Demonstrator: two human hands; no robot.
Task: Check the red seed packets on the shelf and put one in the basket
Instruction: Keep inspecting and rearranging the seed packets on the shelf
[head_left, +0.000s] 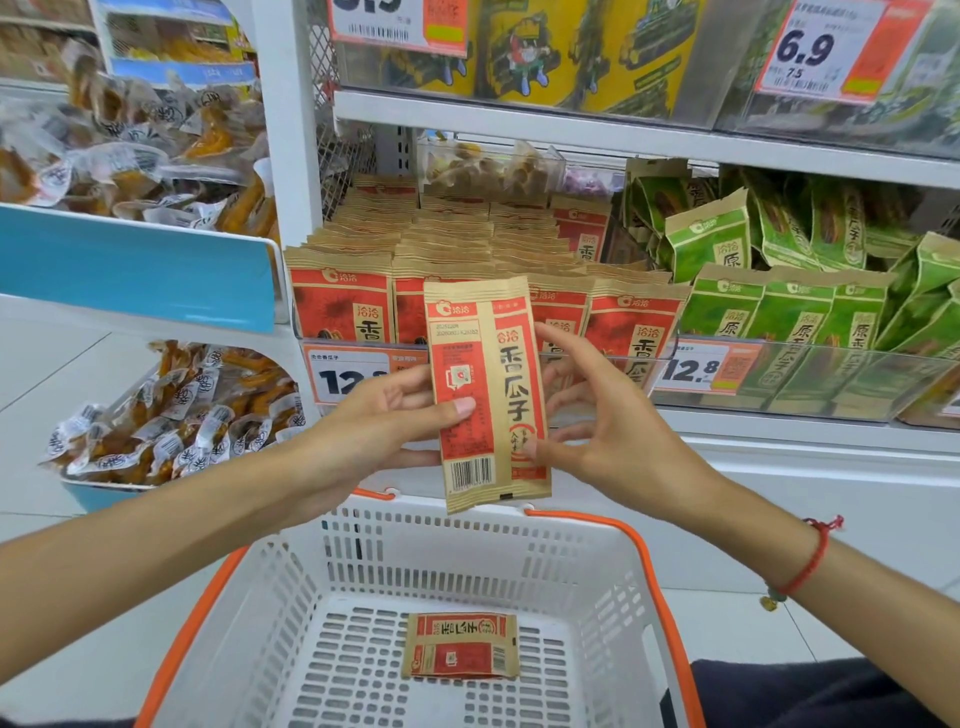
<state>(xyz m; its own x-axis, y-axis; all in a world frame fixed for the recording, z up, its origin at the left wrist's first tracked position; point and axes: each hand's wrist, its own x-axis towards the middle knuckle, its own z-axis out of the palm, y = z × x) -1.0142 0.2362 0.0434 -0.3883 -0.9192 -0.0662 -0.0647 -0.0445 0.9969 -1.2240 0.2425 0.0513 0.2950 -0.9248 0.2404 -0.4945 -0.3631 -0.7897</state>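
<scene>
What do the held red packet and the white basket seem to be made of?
Held packet: looks like matte kraft paper, tan with red print and a crimped bottom edge; any inner lining is unseen. Basket: looks like moulded white plastic with slotted walls, and orange handles, likely plastic.

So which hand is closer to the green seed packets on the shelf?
Right. The right hand is at the held red packet's right edge, on the side toward the green packets. The left hand grips the packet's left side, farther away.
</scene>
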